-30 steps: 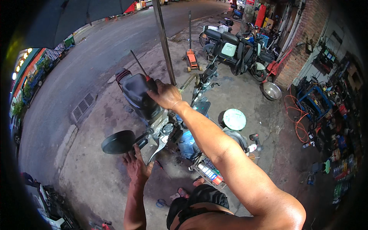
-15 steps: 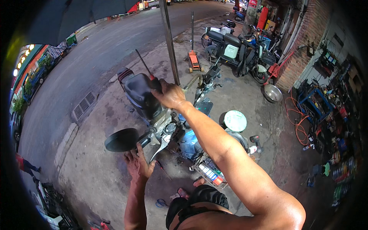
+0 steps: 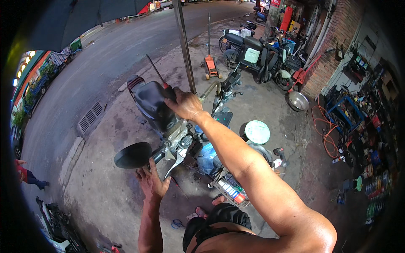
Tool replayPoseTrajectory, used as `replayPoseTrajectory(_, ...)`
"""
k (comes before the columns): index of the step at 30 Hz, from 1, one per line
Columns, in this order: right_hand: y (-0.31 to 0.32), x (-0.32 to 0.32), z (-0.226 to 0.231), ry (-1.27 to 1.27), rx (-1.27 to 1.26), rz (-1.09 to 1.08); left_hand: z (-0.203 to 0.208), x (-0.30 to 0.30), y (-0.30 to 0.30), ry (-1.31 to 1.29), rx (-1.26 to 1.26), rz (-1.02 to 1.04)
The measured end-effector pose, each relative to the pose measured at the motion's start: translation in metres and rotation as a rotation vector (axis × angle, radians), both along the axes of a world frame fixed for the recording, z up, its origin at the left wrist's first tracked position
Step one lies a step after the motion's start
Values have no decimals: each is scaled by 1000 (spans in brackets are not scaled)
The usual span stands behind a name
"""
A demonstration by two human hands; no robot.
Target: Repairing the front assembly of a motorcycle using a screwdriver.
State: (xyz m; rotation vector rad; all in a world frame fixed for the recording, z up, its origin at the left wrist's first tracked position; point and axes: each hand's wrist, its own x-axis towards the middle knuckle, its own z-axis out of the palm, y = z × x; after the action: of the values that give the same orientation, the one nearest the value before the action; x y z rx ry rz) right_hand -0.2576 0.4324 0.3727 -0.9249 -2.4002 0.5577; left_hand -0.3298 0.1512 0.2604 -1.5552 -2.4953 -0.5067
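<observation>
My right hand (image 3: 187,104) is closed around the red and black handle of a screwdriver (image 3: 156,68), whose long shaft points up and left. It is over the black seat (image 3: 152,98) of a partly stripped scooter. Lower down, my left hand (image 3: 152,182) has its fingers apart, touching the dark handlebar grip (image 3: 158,157) beside a round black mirror (image 3: 133,155). Right of those fingers juts a silver brake lever (image 3: 174,163). Clear plastic wraps part of the handlebar. My right forearm hides some of the scooter's middle.
An orange floor jack (image 3: 211,67) stands beyond a metal post (image 3: 184,46). A round pale green lid (image 3: 257,132), a cordless drill (image 3: 280,156) and a metal basin (image 3: 298,101) are to the right. Parked scooters (image 3: 253,52) line the back. Blue-handled scissors (image 3: 177,224) lie near my feet.
Both hands keep almost the same places and holds. The whole view has shifted slightly. At the far left, a walking person in red has come further into sight.
</observation>
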Motion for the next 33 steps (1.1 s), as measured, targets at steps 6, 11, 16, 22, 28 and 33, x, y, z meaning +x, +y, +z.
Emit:
replayPoseTrajectory(6,5,-7,-8,22,41,1,-22,-25,0,69,112,-51)
replayPoseTrajectory(11,-2,-4,-4,52,39,-10,-3,-14,-3,19,80,-63)
replayPoseTrajectory(16,6,-5,-9,10,87,-19,-4,-9,0,21,74,-40)
replayPoseTrajectory(22,1,-5,-5,1,61,-5,-13,-26,-2,18,135,-82)
replayPoseTrajectory(28,2,-4,-4,-9,30,15,-2,-18,-4,-12,95,-104)
replayPoseTrajectory(33,6,-3,-9,11,89,-30,8,-5,-2,19,-32,-60)
